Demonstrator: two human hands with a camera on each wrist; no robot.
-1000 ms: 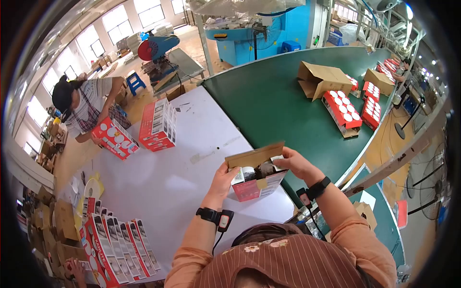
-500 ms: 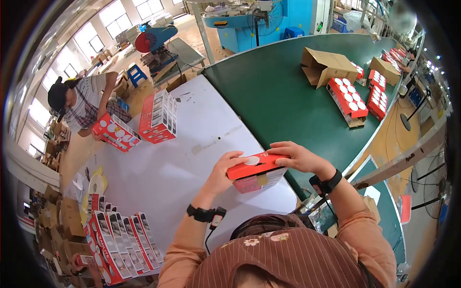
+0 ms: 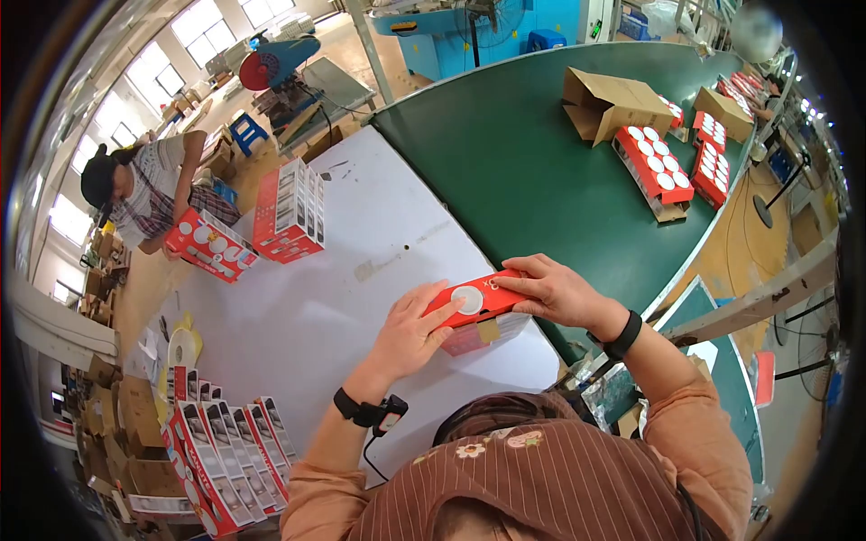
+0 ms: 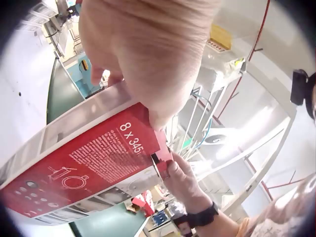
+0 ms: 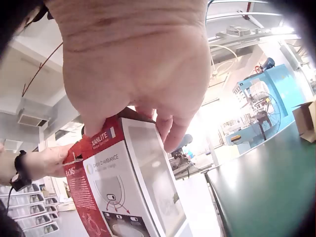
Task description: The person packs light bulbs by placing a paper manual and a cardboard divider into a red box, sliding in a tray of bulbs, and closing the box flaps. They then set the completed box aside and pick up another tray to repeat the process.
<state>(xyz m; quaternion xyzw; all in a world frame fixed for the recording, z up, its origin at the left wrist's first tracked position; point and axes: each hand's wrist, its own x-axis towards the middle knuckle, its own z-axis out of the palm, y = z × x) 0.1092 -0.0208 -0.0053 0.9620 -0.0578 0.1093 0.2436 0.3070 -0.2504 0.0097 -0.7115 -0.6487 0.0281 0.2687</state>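
A red and white printed carton stands on the white table, its red top with a white disc now down over the opening. My left hand holds its left end, fingers across the top. At the right end my right hand grips the top edge. In the left wrist view, the carton shows red text reading "8 x 345", with a dark slit at its top corner. The right wrist view shows my right hand with fingers over the far side of the carton.
Several similar cartons stand at the lower left, beside a tape roll. A person across the table handles a red carton; a larger stack is beside it. Brown boxes and red packs lie on the green belt.
One second ago the carton's flap stood up and its contents showed. The red top has since folded down over them, and my left hand has slid further over it.
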